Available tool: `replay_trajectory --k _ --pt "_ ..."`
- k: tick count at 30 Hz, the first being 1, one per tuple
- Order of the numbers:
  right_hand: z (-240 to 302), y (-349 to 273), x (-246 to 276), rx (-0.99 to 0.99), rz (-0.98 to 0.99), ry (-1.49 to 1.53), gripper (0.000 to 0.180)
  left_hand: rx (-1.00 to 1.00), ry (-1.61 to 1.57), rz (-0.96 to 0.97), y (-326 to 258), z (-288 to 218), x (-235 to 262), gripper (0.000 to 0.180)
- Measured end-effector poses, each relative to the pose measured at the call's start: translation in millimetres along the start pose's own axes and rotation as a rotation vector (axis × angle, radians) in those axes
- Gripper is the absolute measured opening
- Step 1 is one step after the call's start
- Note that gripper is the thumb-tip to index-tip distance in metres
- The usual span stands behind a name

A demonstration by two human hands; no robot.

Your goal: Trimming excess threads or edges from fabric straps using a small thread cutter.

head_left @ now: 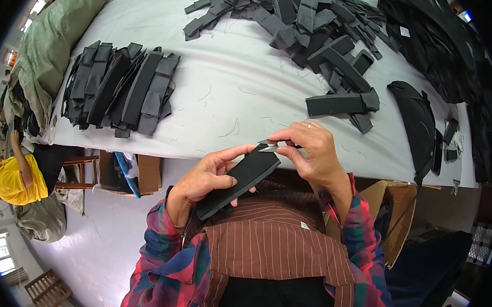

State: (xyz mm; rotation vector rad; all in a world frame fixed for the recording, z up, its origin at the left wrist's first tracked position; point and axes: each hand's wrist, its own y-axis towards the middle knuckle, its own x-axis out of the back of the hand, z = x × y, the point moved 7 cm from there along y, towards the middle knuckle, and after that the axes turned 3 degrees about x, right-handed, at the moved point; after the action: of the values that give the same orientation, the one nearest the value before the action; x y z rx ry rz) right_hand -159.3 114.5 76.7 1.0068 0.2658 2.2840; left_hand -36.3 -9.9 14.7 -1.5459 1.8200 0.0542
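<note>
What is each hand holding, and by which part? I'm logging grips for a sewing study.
Left hand grips the dark fabric strip around its middle; right hand pinches small metal snips at the strip's upper end.

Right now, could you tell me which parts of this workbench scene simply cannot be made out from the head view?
- Small metal snips: the right hand covers all but the tips.
- Dark fabric strip: its underside and lower end are hidden by the left hand.
- Black pile at the far right: it merges into the dark fisheye rim.
- Cardboard box under the table: the table edge hides its contents.
</note>
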Motion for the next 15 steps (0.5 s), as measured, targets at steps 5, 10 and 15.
replay_trajectory --k 5,10,15 --pt "-2.4 -1.1 -1.0 0.016 -0.052 -0.021 0.018 0.009 0.038 0.004 0.9 1.2 1.8 0.074" --pt "-5.3 -2.9 -0.4 0.017 -0.02 -0.077 0.014 0.016 0.059 0.014 0.7 1.4 -0.4 0.073" --pt "1.2 -0.2 1.6 -0.099 -0.185 0.066 0.013 -0.044 0.09 -0.046 4.0 -2.6 -0.5 0.069"
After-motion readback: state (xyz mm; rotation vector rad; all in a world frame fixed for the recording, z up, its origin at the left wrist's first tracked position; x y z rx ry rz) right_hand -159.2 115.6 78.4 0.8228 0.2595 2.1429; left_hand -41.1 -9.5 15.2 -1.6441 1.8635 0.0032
